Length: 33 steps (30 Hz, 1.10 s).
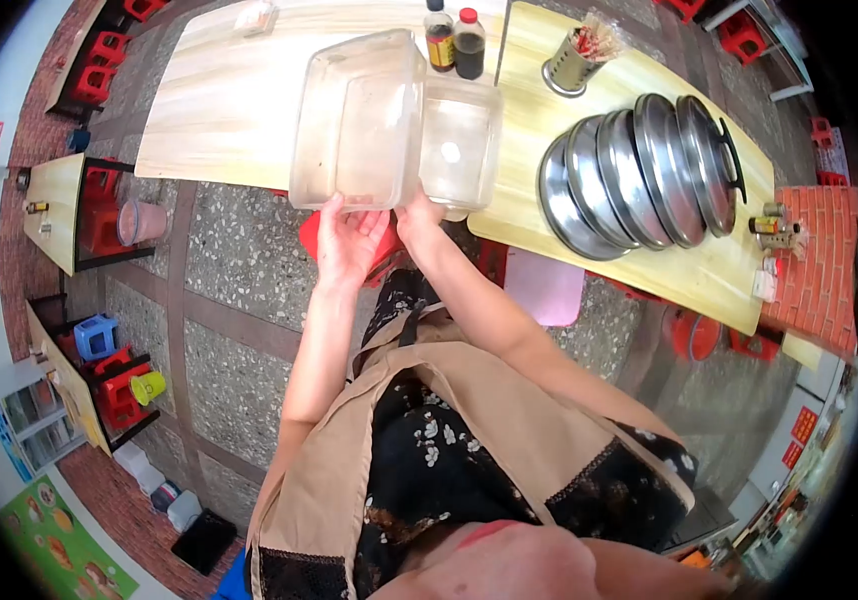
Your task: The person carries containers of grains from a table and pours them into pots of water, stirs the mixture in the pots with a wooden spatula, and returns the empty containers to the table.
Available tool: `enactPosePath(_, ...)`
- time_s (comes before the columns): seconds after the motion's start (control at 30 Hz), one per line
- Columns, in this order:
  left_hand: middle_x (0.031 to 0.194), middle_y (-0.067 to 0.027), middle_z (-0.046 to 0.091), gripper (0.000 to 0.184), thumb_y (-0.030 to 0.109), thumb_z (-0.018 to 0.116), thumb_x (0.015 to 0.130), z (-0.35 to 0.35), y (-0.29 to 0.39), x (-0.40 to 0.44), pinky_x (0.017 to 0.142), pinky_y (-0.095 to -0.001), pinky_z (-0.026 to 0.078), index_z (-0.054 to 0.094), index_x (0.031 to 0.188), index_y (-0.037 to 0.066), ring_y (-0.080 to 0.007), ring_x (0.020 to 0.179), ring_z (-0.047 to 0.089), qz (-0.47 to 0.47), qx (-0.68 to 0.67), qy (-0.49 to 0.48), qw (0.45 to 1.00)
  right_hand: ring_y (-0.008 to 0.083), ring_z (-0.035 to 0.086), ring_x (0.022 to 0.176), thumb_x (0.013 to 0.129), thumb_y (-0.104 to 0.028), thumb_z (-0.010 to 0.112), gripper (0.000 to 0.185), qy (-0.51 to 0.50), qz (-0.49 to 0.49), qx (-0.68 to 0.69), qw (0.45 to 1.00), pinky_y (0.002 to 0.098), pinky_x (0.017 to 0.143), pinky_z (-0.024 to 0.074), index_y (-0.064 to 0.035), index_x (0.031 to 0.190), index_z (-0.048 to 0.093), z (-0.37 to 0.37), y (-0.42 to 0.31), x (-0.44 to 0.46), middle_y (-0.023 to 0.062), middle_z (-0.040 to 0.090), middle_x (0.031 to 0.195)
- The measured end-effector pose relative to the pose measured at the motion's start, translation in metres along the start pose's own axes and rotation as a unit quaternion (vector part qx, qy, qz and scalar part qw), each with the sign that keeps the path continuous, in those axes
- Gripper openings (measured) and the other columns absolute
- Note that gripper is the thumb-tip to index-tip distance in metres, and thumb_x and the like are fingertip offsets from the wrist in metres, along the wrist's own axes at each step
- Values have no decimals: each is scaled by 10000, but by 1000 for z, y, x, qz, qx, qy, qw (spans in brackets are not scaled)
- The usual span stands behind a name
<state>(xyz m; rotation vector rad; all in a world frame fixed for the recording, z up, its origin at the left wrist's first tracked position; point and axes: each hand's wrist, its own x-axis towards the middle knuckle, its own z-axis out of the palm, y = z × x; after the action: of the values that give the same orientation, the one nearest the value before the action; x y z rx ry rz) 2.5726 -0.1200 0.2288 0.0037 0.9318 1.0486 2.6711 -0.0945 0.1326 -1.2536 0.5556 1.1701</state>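
Note:
A large clear plastic container (361, 120) is tilted up over the table's near edge. My left hand (349, 240) holds its lower edge, thumb up against the plastic and fingers underneath. My right hand (417, 212) is closed at the container's lower right corner, its fingers mostly hidden. Just to the right is a second, smaller clear plastic container (461, 150), close to my right hand. I cannot tell whether that hand touches it too. Behind them stand two dark sauce bottles (469, 45), one with a red cap.
Several round metal lids (639, 175) lean in a row on the right table (669, 275). A metal holder (569, 68) with chopsticks stands behind them. Under the table edge are a red stool (324, 235) and a pink stool (544, 288). A pink bin (142, 222) is at left.

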Motion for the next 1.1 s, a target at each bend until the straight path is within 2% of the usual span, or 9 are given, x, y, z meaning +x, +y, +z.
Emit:
enactPosePath(0.07, 1099, -142, 472, 598, 366, 662, 789, 11, -10, 7, 906, -386, 464, 422, 1161, -36, -250, 996, 492, -9, 6, -13, 1000, 200, 609, 893, 908, -95, 509, 256, -9, 4, 11, 1000, 339, 724, 541, -6, 1147, 486, -14, 6, 13, 101, 579, 1049)
enactPosePath(0.17, 1002, -131, 490, 501, 306, 720, 766, 21, -29, 23, 886, -391, 484, 484, 1070, -15, -255, 919, 528, -41, 15, -12, 999, 187, 585, 893, 883, -98, 530, 207, -313, 64, -17, 948, 303, 822, 483, -25, 1077, 539, -55, 13, 10, 75, 587, 1027)
enactPosePath(0.3, 987, -108, 474, 503, 251, 741, 759, 39, -64, 50, 935, -404, 441, 460, 1112, 29, -250, 961, 495, -73, 16, -28, 997, 168, 576, 789, 889, -188, 536, 188, -240, 141, -91, 956, 285, 713, 487, -27, 982, 562, -129, -8, 14, 88, 599, 910)
enactPosePath(0.37, 1092, -125, 420, 520, 229, 727, 775, 31, -94, 77, 941, -405, 420, 436, 1165, 48, -251, 1019, 446, -91, 23, -31, 995, 208, 589, 768, 870, -193, 572, 211, -68, 164, -63, 982, 295, 672, 517, 5, 936, 543, -179, -26, 23, 117, 600, 886)
enactPosePath(0.67, 1417, -174, 139, 682, 198, 705, 785, -19, -74, 154, 933, -427, 428, 322, 1327, 41, -253, 1149, 330, -36, 94, 60, 993, 231, 566, 839, 830, -184, 564, 161, 172, -37, 190, 966, 330, 759, 506, -45, 894, 511, -327, -42, -19, 109, 561, 896)
enactPosePath(0.7, 1435, -178, 116, 665, 175, 707, 786, 5, -142, 122, 924, -435, 440, 339, 1318, 19, -245, 1182, 302, -26, 96, 82, 992, 231, 566, 839, 830, -184, 564, 161, 168, -41, 209, 962, 330, 759, 506, -45, 894, 511, -399, -88, -32, 109, 561, 896)
enactPosePath(0.73, 1324, -84, 362, 597, 164, 683, 813, 17, -198, 98, 946, -421, 411, 342, 1289, 46, -229, 1123, 437, -29, 115, 60, 991, 230, 578, 819, 834, -175, 556, 129, 164, -46, 224, 959, 334, 745, 509, -52, 856, 523, -462, -122, -38, 106, 575, 875)
enactPosePath(0.9, 1385, -113, 368, 561, 353, 519, 902, -62, -217, 213, 1048, -470, 308, 334, 1350, 72, -292, 1252, 366, -92, 157, -192, 964, 228, 618, 742, 849, -153, 532, 141, 33, -112, 343, 932, 344, 708, 514, -76, 733, 561, -535, -100, -57, 92, 620, 755)
enactPosePath(1.1, 1133, -132, 519, 506, 415, 458, 887, -19, -373, 174, 825, -436, 445, 441, 1193, 12, -296, 994, 504, 22, 421, 46, 906, 203, 603, 749, 875, -248, 534, 194, 25, -122, 347, 930, 327, 695, 509, -59, 878, 579, -687, -131, -58, 93, 626, 827)
